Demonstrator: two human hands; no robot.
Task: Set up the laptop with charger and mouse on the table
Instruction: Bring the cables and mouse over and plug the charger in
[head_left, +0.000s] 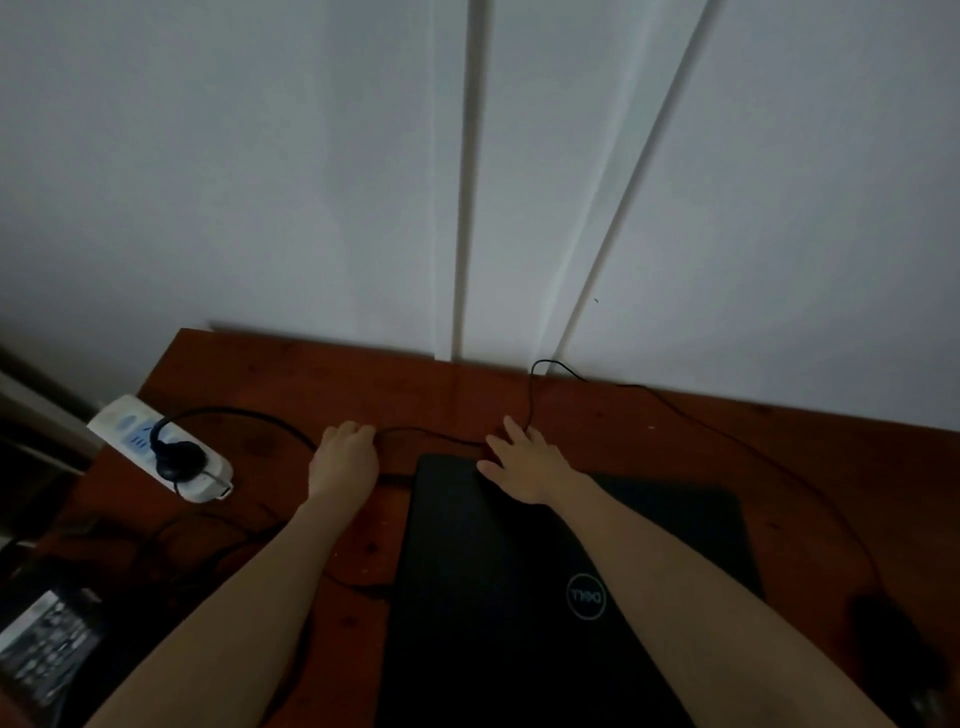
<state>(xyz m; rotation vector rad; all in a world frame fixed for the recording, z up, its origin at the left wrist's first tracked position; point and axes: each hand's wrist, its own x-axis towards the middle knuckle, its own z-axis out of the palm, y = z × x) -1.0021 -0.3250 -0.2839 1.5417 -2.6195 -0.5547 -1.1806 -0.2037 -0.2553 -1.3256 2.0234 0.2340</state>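
Head view: A closed black laptop lies flat on a reddish wooden counter, near the front edge at the middle, logo up. The person's left hand rests on the counter just beyond the laptop's far left corner, fingers curled round a thin black cable. The cable runs right along the back edge, loops at the white wall, then trails toward a dark, blurred mouse near the front right corner. The right hand lies on the laptop's far edge, fingers spread wide and straight, holding nothing. A white power strip sits at the left edge with a black plug in it.
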